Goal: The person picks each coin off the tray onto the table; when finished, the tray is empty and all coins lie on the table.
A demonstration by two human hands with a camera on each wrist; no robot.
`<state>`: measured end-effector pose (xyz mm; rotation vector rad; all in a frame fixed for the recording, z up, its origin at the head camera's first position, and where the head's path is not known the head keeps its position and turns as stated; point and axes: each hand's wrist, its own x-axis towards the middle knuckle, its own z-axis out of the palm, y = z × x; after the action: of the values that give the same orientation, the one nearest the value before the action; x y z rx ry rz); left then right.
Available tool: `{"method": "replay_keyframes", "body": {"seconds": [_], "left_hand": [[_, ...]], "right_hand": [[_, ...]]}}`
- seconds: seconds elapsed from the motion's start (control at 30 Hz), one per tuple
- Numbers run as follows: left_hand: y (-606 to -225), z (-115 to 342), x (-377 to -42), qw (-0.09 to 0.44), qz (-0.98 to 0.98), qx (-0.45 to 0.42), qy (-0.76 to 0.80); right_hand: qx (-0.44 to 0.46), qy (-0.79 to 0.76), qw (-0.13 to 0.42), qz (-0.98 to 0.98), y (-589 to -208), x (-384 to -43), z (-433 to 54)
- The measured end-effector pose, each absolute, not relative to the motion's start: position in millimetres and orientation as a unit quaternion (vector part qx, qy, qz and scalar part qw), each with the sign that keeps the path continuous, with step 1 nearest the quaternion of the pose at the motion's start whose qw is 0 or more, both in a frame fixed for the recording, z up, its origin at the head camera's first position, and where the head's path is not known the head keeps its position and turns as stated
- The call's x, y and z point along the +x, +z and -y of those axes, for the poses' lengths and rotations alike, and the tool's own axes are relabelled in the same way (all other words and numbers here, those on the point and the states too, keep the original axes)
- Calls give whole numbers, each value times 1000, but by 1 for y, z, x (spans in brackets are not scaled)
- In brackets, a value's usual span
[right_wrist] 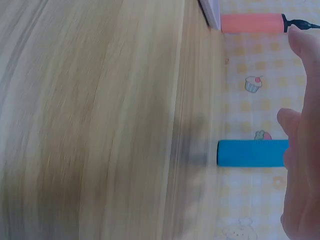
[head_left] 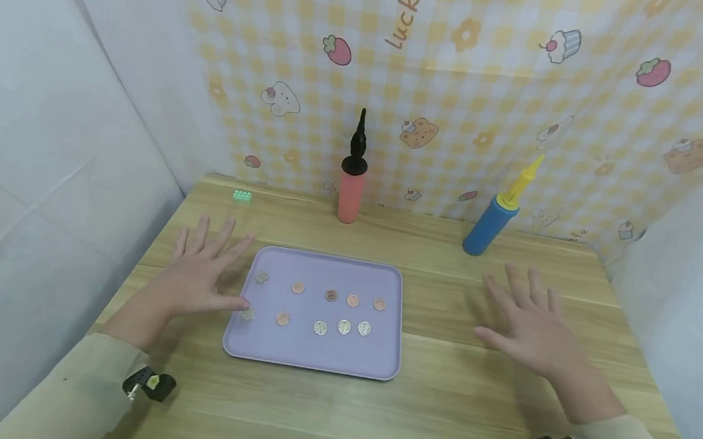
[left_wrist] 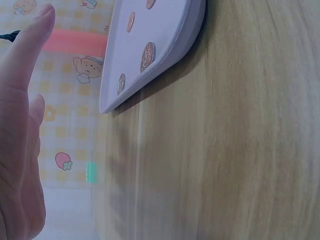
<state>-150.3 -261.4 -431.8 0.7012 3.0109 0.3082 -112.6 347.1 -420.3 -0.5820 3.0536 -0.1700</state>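
A lilac tray (head_left: 310,354) lies left of centre on the wooden table, with several silver and copper coins (head_left: 344,327) in two loose rows. My left hand (head_left: 201,280) hovers at the tray's left edge, fingers spread, its thumb overlapping a silver coin (head_left: 247,315) in the head view. In the left wrist view that hand (left_wrist: 20,135) stays above the table and holds nothing. Over the table to the right of the tray, my right hand (head_left: 532,323) spreads its fingers, holding nothing. The blue hand pump (head_left: 487,229) with a yellow nozzle stands just beyond it.
A pink hand pump (head_left: 350,195) with a black nozzle stands upright behind the tray. Near the back left corner lies a small green studded block (head_left: 242,196). A yellow checked cloth (head_left: 425,67) hangs along the table's back edge, and white sheets (head_left: 74,122) hang at the sides.
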Motion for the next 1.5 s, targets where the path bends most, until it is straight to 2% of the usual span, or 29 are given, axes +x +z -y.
{"method": "replay_keyframes", "body": {"seconds": [0.17, 0.3, 0.6, 0.8, 1.03, 1.5], "left_hand": [[-438, 262, -152, 15, -967, 230, 106], [-449, 262, -155, 15, -964, 232, 129], [-488, 260, -148, 64, -946, 197, 249], [-501, 262, -144, 38, -941, 212, 262], [-514, 260, -144, 3, -942, 229, 244], [-509, 256, -143, -6, -938, 229, 261]], "right_hand": [[-208, -81, 6, -975, -423, -120, -331], [-212, -165, -6, -963, -435, -127, -311], [-214, -310, -9, -926, -463, -133, -260], [-193, -378, 10, -905, -481, -138, -232], [-195, -361, -38, -911, -495, -141, -213], [-155, -330, -54, -930, -502, -151, -194]]}}
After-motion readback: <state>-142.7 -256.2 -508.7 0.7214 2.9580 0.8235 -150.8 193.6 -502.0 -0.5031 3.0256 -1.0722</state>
